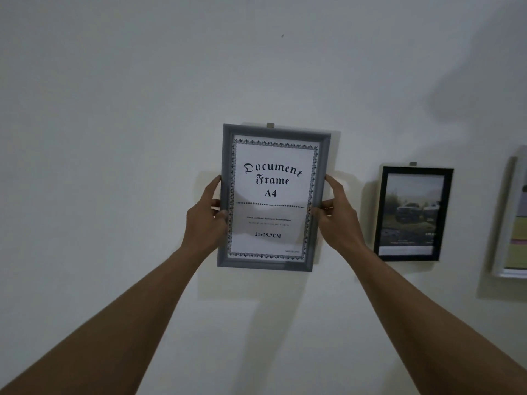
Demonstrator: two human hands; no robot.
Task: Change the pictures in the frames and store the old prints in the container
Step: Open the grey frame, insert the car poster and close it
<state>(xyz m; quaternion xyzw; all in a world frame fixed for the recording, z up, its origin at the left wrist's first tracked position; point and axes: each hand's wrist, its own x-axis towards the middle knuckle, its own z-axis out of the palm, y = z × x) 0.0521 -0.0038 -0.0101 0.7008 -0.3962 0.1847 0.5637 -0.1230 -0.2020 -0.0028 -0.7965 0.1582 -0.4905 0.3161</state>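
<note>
Against the pale wall (pixel 114 138), our left hand (pixel 205 220) and right hand (pixel 339 220) gripped the grey rectangular picture frame (pixel 271 195) by its side edges. It stood upright between them.

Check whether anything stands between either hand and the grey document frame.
Nothing visible does: the left hand and the right hand both grip the grey document frame by its side edges.
</note>
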